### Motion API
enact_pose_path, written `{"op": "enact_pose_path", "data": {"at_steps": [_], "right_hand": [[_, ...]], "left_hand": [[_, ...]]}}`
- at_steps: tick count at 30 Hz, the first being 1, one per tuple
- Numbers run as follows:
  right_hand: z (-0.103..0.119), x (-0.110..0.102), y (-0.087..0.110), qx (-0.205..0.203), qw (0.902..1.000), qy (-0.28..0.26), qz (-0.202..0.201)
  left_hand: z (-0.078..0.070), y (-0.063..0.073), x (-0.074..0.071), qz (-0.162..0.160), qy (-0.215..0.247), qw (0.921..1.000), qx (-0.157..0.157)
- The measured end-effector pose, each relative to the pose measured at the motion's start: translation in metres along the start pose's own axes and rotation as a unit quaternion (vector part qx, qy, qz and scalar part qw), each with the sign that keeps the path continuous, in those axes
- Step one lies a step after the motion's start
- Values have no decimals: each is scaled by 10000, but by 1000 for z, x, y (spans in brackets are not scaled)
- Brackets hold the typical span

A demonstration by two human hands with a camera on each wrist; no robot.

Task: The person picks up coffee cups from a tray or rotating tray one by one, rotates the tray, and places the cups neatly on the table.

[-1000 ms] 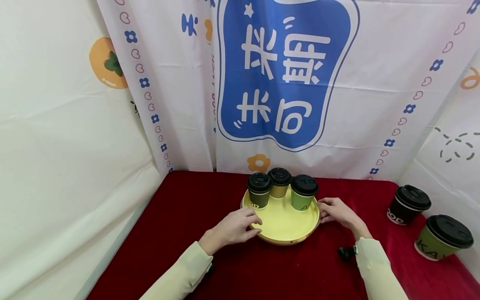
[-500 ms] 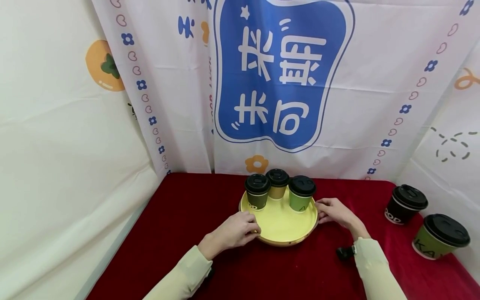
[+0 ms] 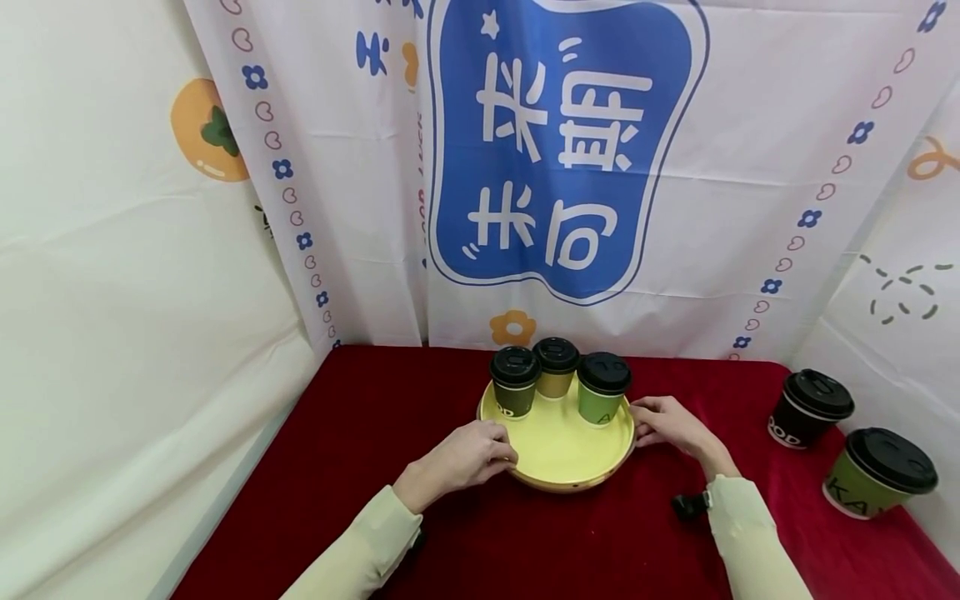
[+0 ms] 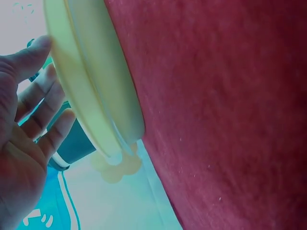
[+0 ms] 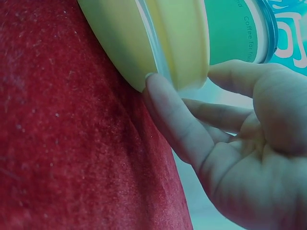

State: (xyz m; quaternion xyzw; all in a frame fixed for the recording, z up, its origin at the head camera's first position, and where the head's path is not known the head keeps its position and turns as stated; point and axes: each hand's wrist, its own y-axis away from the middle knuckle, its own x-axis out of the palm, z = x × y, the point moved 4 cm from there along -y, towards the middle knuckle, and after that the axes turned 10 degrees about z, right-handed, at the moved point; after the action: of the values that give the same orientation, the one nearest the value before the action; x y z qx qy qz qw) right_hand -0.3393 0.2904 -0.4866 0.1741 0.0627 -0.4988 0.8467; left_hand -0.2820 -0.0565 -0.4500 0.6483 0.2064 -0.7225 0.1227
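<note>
A round yellow tray (image 3: 564, 452) with a groove around its side lies on the red cloth. It bears three lidded paper coffee cups: a dark olive cup (image 3: 514, 400), a tan cup (image 3: 555, 385) and a light green cup (image 3: 597, 407). My left hand (image 3: 467, 455) touches the tray's front-left rim; in the left wrist view its fingertips (image 4: 68, 116) and thumb lie loosely along the upper edge. At the right side my right hand (image 3: 670, 423) pinches the tray, thumb at the upper rim and a finger (image 5: 156, 88) lower on the wall.
Two more lidded coffee cups stand at the table's right edge: a black cup (image 3: 797, 421) and a green cup (image 3: 858, 486). A printed white curtain (image 3: 712, 242) hangs behind the table (image 3: 405, 392), and a pale wall (image 3: 135, 350) is at the left.
The thumb and fingers of my left hand have drawn closer together at the tray's rim. My right hand keeps its place. The head view has shifted slightly; the cups stand as before.
</note>
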Motion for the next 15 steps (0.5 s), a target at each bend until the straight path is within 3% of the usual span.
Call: {"op": "enact_pose_path", "data": {"at_steps": [7, 15], "right_hand": [[-2, -1, -1, 53, 10000, 53, -25], [-3, -1, 0, 104, 9999, 34, -94]], "left_hand": [[8, 3, 2, 229, 193, 9993, -232], [17, 5, -1, 137, 332, 9994, 4]]}}
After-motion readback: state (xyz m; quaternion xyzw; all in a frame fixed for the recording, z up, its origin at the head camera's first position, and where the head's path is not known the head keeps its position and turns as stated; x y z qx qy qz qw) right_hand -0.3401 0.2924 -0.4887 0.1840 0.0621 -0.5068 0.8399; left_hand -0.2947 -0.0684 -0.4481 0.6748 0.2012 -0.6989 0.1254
